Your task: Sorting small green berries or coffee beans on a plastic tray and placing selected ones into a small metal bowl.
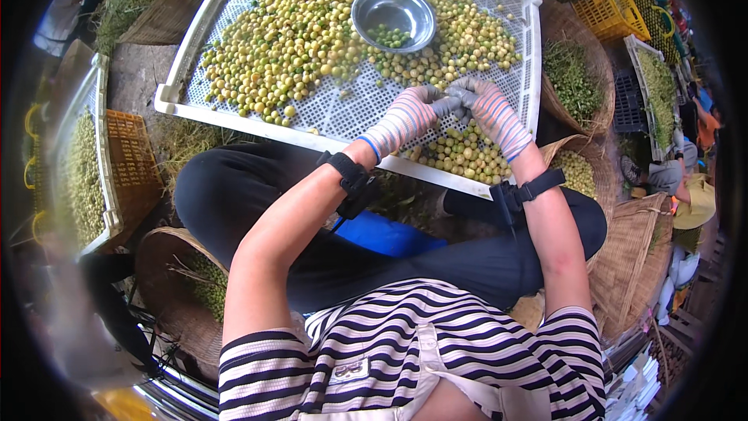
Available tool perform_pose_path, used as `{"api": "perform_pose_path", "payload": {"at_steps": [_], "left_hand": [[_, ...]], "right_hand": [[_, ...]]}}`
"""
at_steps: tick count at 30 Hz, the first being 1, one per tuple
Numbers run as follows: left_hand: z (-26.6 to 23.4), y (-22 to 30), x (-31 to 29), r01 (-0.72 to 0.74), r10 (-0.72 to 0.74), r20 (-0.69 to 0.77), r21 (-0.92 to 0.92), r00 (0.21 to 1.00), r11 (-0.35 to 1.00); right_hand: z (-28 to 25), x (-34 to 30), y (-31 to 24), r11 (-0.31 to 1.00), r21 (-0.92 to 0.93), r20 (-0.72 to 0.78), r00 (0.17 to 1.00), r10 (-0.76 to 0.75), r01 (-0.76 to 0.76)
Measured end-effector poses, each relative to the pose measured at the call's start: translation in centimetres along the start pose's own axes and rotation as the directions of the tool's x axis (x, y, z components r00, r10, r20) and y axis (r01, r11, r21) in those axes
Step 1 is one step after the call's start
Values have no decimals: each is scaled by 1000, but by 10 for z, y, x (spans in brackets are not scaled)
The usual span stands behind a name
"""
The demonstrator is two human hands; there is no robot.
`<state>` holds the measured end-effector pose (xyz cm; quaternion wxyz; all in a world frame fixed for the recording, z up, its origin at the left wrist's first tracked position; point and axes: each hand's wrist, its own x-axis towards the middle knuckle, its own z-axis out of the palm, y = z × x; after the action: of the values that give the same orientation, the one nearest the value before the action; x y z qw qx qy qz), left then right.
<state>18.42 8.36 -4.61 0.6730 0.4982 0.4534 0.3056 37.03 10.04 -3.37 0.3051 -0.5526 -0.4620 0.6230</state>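
Both my hands wear striped gloves with grey fingers. They meet over the near right part of a white perforated tray (327, 113). My left hand (414, 112) is closed, its fingertips pinched against those of my right hand (491, 111), which is closed too. Whatever lies between the fingertips is hidden. Round yellow-green fruits (273, 51) are spread thickly over the tray's far part. A separate heap of fruits (467, 156) lies just below my right hand. Among the far fruits sits a shiny metal bowl (393, 12) holding some small green fruits (388, 36).
Woven baskets with greenery (573, 82) and pale fruits (575, 171) stand right of the tray. At left, another fruit-filled tray (100, 164) rests by an orange crate (132, 152). A basket (167, 288) stands beside my left arm. Other people (689, 187) are at the far right.
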Motion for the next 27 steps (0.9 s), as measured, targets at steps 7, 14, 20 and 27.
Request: {"api": "perform_pose_path", "payload": {"at_steps": [7,14,20,27], "left_hand": [[-10,16,-9,172,-160,76,-206,984,963],[-44,11,-3,370,-327,190,-638,926,675],[-51,13,-12,347,-251,240,-658,938,668],[-55,12,-12,370,-281,241,-640,929,673]], "right_hand": [[10,-11,-19,939,344,26,1000,15,-23],[29,-54,-59,843,-512,602,769,216,165],[88,-90,-41,395,-692,708,675,209,604],[18,-41,-44,690,-711,315,939,139,136]]}}
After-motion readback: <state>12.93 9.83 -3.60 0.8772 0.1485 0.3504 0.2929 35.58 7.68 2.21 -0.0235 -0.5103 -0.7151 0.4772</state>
